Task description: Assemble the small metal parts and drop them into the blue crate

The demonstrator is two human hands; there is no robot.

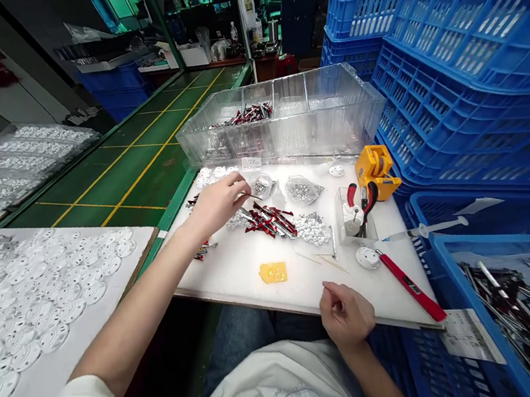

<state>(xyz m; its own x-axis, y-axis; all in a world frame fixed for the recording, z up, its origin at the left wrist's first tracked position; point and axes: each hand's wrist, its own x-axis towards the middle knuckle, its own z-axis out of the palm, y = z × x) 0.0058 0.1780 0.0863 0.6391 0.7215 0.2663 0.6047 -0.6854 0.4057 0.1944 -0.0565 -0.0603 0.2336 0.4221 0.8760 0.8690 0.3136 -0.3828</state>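
My left hand is stretched over the back left of the white work board. Its fingers are pinched, and a thin dark sliver shows at the tips, too small to name. Just right of it lies a heap of red-and-silver metal pieces, beside a pile of small white parts. My right hand is curled at the board's front edge, thumb against forefinger; whatever it may hold is hidden. Between the hands lies a yellow pad with a glossy top. Thin sticks lie beyond my right hand.
Clear bags of small metal parts lie behind the heap. A divided plastic tray stands at the back. On the right are a yellow tape dispenser, pliers, a syringe, a red-handled tool and blue crates.
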